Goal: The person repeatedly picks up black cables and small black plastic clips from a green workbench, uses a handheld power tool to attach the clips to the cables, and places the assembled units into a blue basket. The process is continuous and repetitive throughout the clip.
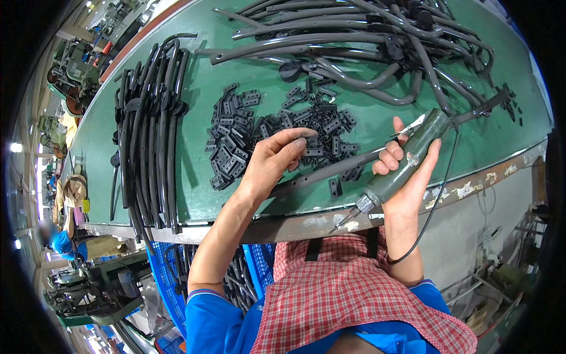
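Observation:
My right hand [404,202] is wrapped round a dark green electric screwdriver [396,177]. Its bit points down and to the left, over the table's front edge, and touches nothing. My left hand [272,158] hovers at the heap of small black plates [229,159], thumb and forefinger pressed together; whatever may be between them is too small to make out. A dark bent tube [327,171] lies crosswise under both hands, partly hidden by them. Small dark screws [323,118] are mixed among the plates to the right of my left hand.
A bundle of dark tube frames [154,135] lies on the green table [203,71] at the left. More frames [330,38] are piled across the back. From the screwdriver hangs a black cord [439,197]. Below the edge stands a blue basket [168,283] holding tubes.

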Demonstrator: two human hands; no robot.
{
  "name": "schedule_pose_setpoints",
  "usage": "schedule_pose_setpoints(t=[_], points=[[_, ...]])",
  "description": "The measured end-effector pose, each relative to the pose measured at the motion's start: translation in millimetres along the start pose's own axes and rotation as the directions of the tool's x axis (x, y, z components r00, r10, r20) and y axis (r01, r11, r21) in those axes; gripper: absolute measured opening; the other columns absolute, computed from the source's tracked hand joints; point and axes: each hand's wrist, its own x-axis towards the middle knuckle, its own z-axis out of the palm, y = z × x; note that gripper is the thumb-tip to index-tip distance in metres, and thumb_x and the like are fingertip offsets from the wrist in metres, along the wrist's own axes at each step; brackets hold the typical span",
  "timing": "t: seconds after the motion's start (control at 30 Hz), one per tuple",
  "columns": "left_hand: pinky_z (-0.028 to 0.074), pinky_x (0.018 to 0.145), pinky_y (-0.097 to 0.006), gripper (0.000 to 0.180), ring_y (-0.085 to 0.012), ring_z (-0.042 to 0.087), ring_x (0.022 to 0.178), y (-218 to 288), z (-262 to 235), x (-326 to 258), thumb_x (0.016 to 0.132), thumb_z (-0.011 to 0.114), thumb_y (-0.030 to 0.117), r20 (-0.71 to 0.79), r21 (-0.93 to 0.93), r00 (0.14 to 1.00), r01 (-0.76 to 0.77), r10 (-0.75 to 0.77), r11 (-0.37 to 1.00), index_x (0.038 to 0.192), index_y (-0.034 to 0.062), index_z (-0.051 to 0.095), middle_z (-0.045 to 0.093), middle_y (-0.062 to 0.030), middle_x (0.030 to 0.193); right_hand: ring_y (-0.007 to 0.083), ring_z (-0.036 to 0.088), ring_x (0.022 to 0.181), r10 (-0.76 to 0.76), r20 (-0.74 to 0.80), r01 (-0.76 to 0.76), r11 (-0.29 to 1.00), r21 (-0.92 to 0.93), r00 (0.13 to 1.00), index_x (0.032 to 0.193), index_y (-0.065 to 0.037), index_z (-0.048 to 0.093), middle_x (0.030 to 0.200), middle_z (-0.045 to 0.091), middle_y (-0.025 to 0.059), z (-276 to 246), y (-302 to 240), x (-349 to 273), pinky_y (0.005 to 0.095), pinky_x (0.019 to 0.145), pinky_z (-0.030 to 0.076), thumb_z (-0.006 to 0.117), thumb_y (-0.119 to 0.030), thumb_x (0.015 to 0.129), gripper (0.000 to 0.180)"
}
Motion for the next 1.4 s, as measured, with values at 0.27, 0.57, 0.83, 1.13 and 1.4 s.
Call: schedule_pose_setpoints(t=[0.27,0.57,0.83,1.13,1.4], points=[[0.041,0.069,-0.021,0.014,-0.0053,0.051,0.076,-1,4,-7,0.087,0.063,0.010,-0.001,0.185,0.998,-0.066,0.068,0.981,0.099,0.0016,0.065,0.061,0.0012,0.083,0.0105,0.042,0.058,0.004,-0.012,-0.004,1.000,0.018,1.000,0.115,-0.008,0.052,0.069,0.043,-0.0010,-1,-1,1,0.0278,0.054,0.039,0.041,-0.066,0.090,0.064],[0.048,0.074,-0.031,0.018,-0.0200,0.059,0.082,8,-15,-51,0.076,0.065,0.005,0.195,0.563,0.941,-0.338,0.276,0.754,0.093,0.0032,0.066,0.061,-0.0067,0.087,0.0113,0.042,0.058,0.013,-0.022,-0.013,1.000,0.004,1.000,0.118,-0.008,0.052,0.068,0.043,-0.0008,0,2,-1,0.0281,0.055,0.038,0.040,-0.067,0.090,0.066],[0.044,0.072,-0.032,0.032,-0.0147,0.054,0.086,-55,25,-132,0.086,0.063,0.011,0.821,0.186,0.500,0.222,-0.275,0.957,0.115,0.0001,0.054,0.057,-0.0068,0.098,0.0109,0.038,0.059,-0.004,-0.017,0.004,1.000,-0.005,1.000,0.125,-0.004,0.049,0.071,0.041,-0.0007,5,9,-3,0.0266,0.054,0.035,0.039,-0.064,0.092,0.068],[0.050,0.078,-0.031,0.025,-0.0167,0.061,0.089,-42,4,-158,0.083,0.070,0.010,0.514,0.214,0.847,0.026,-0.135,0.976,0.105,0.0006,0.064,0.066,-0.0088,0.097,0.0107,0.037,0.060,0.020,0.001,-0.020,0.999,-0.045,1.000,0.126,-0.003,0.047,0.072,0.038,-0.0006,4,19,-1,0.0261,0.053,0.035,0.039,-0.063,0.092,0.068],[0.049,0.067,-0.034,0.026,-0.0257,0.059,0.078,-25,-16,-71,0.071,0.071,0.002,0.100,0.796,0.814,-0.411,0.572,0.446,0.095,0.0003,0.063,0.061,-0.0117,0.086,0.0109,0.041,0.061,0.007,0.027,-0.006,0.998,-0.055,1.000,0.120,-0.006,0.049,0.071,0.043,-0.0007,2,17,-2,0.0268,0.055,0.038,0.041,-0.062,0.092,0.063]])
